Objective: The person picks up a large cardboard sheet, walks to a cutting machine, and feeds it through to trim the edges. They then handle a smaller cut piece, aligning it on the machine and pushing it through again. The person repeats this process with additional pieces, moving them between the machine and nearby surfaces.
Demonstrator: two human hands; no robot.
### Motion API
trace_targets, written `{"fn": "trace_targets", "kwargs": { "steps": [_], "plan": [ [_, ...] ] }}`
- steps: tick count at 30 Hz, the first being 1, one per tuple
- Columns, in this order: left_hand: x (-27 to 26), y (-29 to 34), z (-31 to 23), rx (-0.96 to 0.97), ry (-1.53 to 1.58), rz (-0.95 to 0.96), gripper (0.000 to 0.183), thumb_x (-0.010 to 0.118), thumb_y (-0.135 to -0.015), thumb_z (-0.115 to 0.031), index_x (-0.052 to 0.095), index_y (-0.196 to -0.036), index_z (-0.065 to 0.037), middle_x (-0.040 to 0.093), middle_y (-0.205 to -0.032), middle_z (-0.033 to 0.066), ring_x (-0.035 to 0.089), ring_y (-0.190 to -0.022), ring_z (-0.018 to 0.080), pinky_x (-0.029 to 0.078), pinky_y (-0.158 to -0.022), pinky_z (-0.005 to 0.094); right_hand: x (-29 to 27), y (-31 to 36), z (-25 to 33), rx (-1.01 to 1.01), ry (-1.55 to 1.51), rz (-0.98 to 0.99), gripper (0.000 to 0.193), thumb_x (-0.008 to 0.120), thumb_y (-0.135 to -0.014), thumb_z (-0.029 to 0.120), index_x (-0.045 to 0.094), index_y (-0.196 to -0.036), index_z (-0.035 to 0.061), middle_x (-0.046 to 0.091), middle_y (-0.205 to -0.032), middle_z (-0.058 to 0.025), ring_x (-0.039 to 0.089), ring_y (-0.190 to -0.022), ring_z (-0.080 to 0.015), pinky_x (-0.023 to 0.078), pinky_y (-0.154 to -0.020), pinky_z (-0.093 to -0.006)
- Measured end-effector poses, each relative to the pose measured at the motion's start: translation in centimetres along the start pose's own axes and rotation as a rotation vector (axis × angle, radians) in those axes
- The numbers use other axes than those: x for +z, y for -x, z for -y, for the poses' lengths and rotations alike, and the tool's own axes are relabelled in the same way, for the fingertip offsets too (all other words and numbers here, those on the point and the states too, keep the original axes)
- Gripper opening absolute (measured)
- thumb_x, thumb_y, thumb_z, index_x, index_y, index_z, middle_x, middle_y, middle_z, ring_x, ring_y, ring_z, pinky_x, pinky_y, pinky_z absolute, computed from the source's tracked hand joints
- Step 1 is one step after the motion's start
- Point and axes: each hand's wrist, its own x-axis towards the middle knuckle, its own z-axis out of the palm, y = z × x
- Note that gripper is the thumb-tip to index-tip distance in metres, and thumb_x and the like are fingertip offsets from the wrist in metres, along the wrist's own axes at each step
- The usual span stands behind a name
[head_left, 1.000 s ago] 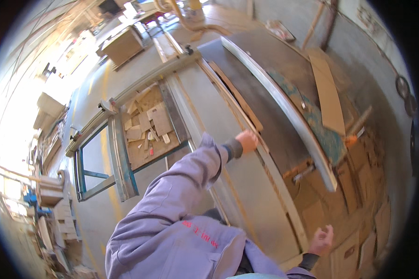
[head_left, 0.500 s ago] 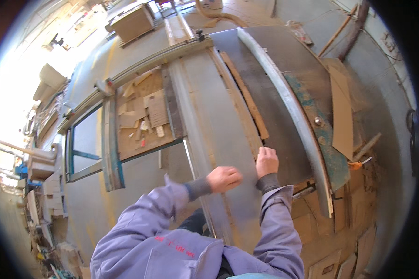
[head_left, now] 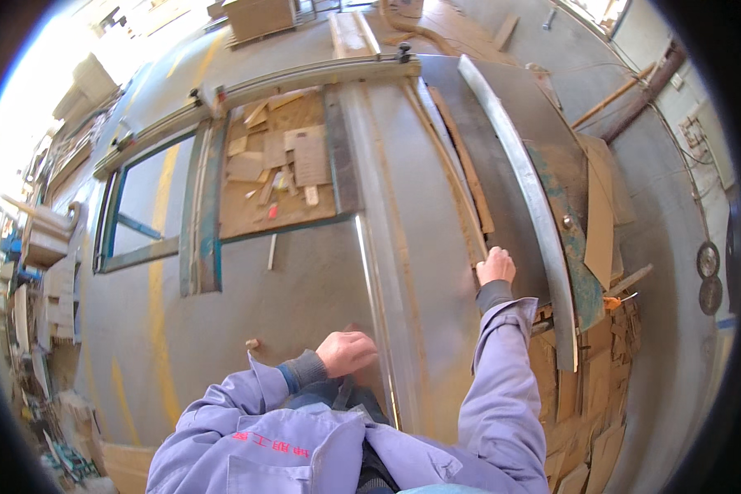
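Note:
At the near end of a long, thin wooden strip (head_left: pixel 453 169), my right hand (head_left: pixel 496 267) is closed, its fingers pinched round the strip's end. The strip lies lengthwise on the grey metal machine table (head_left: pixel 416 198). A darker brown strip (head_left: pixel 465 156) lies just right of it, partly beside my fingers. My left hand (head_left: pixel 347 354) hangs left of the table's bright metal edge, over the floor. Its fingers are curled in and nothing sticks out of them; the palm is hidden.
A pale metal fence (head_left: pixel 523 173) crosses the right side of the table. Left stands a metal frame (head_left: pixel 202 214) around a board (head_left: pixel 239 216) with wood offcuts. A crossbar (head_left: pixel 305 80) spans the far side. Cardboard-coloured sheets (head_left: pixel 593 395) are piled at lower right.
My left hand has drawn back left and nearer my body, off the table. My right hand stays at the strip's near end. The view has shifted.

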Motion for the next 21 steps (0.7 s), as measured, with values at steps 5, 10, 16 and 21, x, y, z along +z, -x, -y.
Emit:
{"fn": "trace_targets", "kwargs": {
  "steps": [5, 10, 16, 21],
  "plan": [
    [-1.5, 6.9, -2.6, -0.068, -0.053, -0.111, 0.009, 0.068, -0.084, -0.016, 0.067, -0.087, -0.008, 0.067, -0.085, 0.0092, 0.066, -0.078, 0.0294, 0.055, -0.067, 0.0391, 0.1, 1.0, -1.2, -0.053, 0.013, -0.092, 0.02, 0.065, -0.077, 0.014, 0.058, -0.092, 0.0028, 0.062, -0.094, -0.0165, 0.065, -0.09, -0.0346, 0.055, -0.078, -0.0454],
    [-1.7, 13.3, -6.2, -0.249, -0.113, -0.187, 0.01, 0.071, -0.082, -0.014, 0.068, -0.087, -0.007, 0.068, -0.085, 0.0094, 0.068, -0.076, 0.028, 0.056, -0.066, 0.0371, -1.2, 2.5, -3.1, 0.042, -0.175, 0.075, 0.03, 0.059, -0.081, 0.019, 0.057, -0.107, 0.0058, 0.068, -0.096, -0.0248, 0.066, -0.093, -0.0414, 0.051, -0.081, -0.0517],
    [0.0, 18.9, -8.1, -0.4, -0.133, -0.314, 0.013, 0.071, -0.084, -0.019, 0.067, -0.089, -0.008, 0.067, -0.086, 0.0103, 0.067, -0.076, 0.0292, 0.055, -0.066, 0.0389, -0.7, 6.7, -4.7, -0.087, -0.559, 0.152, 0.028, 0.054, -0.092, 0.02, 0.063, -0.114, 0.0042, 0.067, -0.096, -0.0217, 0.065, -0.086, -0.033, 0.052, -0.074, -0.0438],
    [2.4, 24.2, -9.9, -0.536, -0.17, -0.477, 0.014, 0.069, -0.086, -0.024, 0.065, -0.09, -0.01, 0.064, -0.086, 0.0098, 0.065, -0.076, 0.0301, 0.053, -0.065, 0.0418, -2.7, 6.5, -4.5, 0.056, -1.53, 0.45, 0.03, 0.056, -0.094, 0.009, 0.061, -0.123, 0.0022, 0.062, -0.102, -0.0063, 0.056, -0.078, -0.0118, 0.048, -0.065, -0.0234]
  ]
}}
